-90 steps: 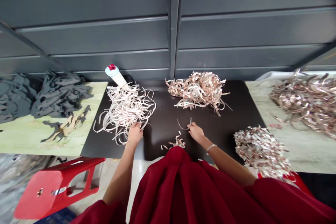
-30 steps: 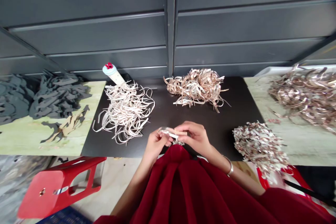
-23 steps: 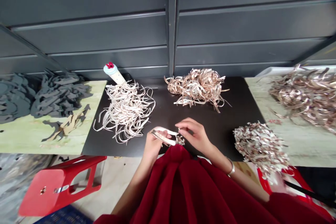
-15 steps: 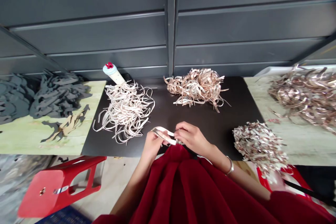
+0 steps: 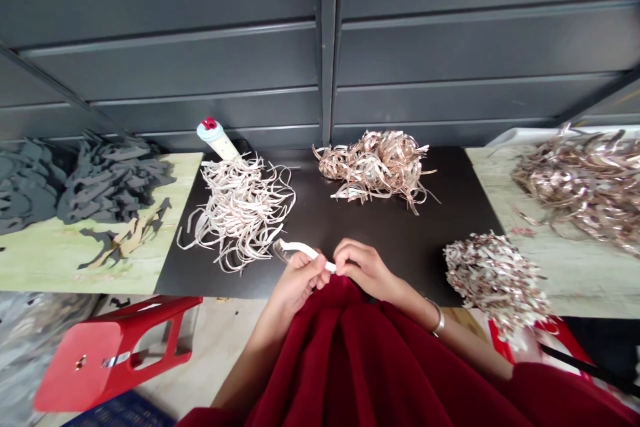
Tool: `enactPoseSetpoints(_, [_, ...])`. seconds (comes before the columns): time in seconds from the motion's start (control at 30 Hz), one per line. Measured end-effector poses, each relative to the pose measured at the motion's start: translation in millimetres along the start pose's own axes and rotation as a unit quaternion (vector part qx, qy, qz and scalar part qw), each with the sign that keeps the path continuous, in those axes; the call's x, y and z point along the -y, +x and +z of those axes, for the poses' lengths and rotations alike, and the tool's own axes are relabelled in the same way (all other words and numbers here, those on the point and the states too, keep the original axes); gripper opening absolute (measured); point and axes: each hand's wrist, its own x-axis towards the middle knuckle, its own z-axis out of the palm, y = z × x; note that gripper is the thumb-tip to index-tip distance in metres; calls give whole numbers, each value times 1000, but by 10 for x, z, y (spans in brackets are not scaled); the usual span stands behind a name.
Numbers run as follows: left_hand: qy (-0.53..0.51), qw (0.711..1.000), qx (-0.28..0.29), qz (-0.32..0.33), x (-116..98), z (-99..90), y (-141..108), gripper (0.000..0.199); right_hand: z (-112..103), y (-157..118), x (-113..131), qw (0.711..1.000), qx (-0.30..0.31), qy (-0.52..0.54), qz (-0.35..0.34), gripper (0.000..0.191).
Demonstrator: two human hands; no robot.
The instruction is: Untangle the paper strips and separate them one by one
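Note:
A narrow white strip is held between my hands, curving left with a shiny end out over the black board. My left hand grips it near the middle, and my right hand pinches its other end. A loose heap of pale strips lies to the left of my hands. Farther ahead is a tangle of rose-gold strips. The small scrap pile in front of me is hidden behind my hands and sleeve.
A red-capped glue bottle leans behind the pale heap. Dark grey cut-outs lie on a pale green table. Right are a speckled strip pile and a large metallic heap. A red stool stands below left.
My hands have come together and risen slightly. The strip has straightened from a tight loop into a long curve, and my right hand now pinches its end.

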Motion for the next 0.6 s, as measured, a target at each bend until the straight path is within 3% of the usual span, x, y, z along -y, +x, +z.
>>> enactPoseSetpoints(0.17, [115,983,-83,115,-75,6,23,35,128,-26,-12,981,-92,135,105,19])
enactPoseSetpoints(0.33, [256,942,-89,200,-191,35,-25,22,190,-7,24,960,-156,147,181,19])
enactPoseSetpoints(0.47, [299,920,-102,231,-219,64,-55,19,103,44,55,976,-105,63,180,18])
enactPoseSetpoints(0.6, [249,951,-79,165,-141,29,-15,23,20,62,67,978,-50,74,186,22])
